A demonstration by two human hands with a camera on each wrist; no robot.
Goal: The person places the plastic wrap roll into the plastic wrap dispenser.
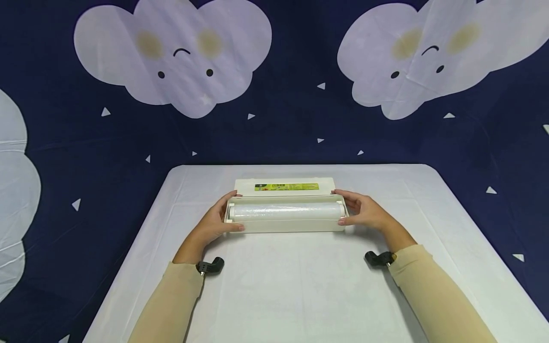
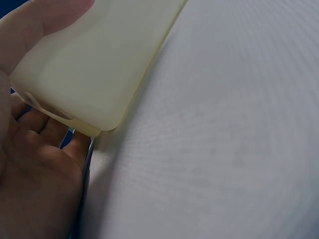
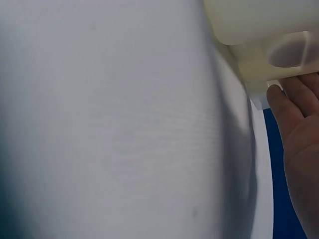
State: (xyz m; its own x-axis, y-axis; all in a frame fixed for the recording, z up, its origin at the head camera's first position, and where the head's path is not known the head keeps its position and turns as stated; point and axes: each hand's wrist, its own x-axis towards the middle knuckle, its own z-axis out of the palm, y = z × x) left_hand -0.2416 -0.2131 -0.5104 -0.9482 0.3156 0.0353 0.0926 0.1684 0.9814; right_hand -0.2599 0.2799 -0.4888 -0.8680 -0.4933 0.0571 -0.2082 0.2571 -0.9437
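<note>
A white cling film dispenser box (image 1: 287, 226) lies lengthwise across the table, its lid (image 1: 244, 185) flipped back and a yellow-green label (image 1: 286, 186) on the lid. Inside rests a wide roll of cling film (image 1: 287, 210). My left hand (image 1: 214, 221) grips the box's left end, thumb along the front wall and fingers behind. At the opposite end, my right hand (image 1: 366, 212) holds it the same way, with fingertips near the lid's corner. The left wrist view shows the box's end wall (image 2: 94, 74) between thumb and fingers; in the right wrist view, fingers (image 3: 284, 109) reach behind the box.
A white cloth covers the table (image 1: 296, 286), whose far edge runs just beyond the lid. Behind it hangs a dark blue curtain (image 1: 300, 119) with cloud prints. A small black device (image 1: 211, 266) sits at the left wrist, another black device (image 1: 378, 259) at the right.
</note>
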